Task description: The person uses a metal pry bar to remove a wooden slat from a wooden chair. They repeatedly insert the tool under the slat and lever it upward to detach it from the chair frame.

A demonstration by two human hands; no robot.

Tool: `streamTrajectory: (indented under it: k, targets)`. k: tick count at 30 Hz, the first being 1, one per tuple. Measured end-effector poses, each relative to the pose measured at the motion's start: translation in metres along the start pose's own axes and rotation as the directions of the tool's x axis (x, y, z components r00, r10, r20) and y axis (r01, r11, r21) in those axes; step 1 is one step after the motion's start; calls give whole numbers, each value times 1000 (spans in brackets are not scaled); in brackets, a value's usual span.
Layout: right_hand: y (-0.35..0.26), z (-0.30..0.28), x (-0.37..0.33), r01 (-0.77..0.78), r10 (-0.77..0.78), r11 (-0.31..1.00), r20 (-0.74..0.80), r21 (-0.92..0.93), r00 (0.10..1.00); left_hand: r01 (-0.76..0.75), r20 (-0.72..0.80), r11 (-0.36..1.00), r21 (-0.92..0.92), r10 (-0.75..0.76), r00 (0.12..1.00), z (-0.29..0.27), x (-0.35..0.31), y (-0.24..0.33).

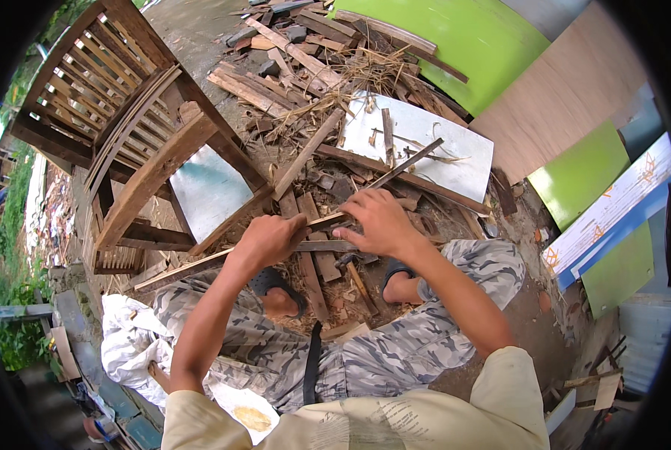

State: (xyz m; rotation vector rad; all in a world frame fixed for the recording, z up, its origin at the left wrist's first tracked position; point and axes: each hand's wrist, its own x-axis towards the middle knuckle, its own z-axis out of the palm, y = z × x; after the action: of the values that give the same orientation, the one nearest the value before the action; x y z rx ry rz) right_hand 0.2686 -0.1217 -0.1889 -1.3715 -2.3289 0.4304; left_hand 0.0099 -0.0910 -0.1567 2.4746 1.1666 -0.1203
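Observation:
My left hand [266, 238] is closed round thin wooden strips in front of my lap. One long strip [189, 268] runs out from it toward the lower left. My right hand [377, 221] pinches the same wood a little to the right, thumb and fingers bent over it. A dark narrow slat [410, 161] slants up and away beyond the right hand; whether it joins the held piece is hidden by the fingers. Below the hands, between my feet, a hammer [356, 283] with a wooden handle lies on boards on the ground.
A slatted wooden chair [189, 150] stands tipped at the left. Scrap wood [298, 67] is piled ahead, with a white panel [425, 142] among it. Green panels [493, 52] and a brown board [560, 97] lie at the right. A white cloth [133, 337] sits by my left leg.

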Motion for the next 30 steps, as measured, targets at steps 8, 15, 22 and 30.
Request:
streamTrajectory:
  k: [8,15,22,30]
  targets:
    - [8,30,-9,-118,113,993,149,23,982,2,-97,989,145,12,995,32,5,13]
    - [-13,49,1,-221,233,970,126,-102,964,154,-138,987,46,-146,980,43,8,-2]
    - [-33,55,20,-460,490,867,154,-194,858,232,-143,973,3,-229,963,47,26,-7]
    - [-39,57,37,-516,550,835,282,-191,786,450,-42,886,113,-448,893,62,42,-33]
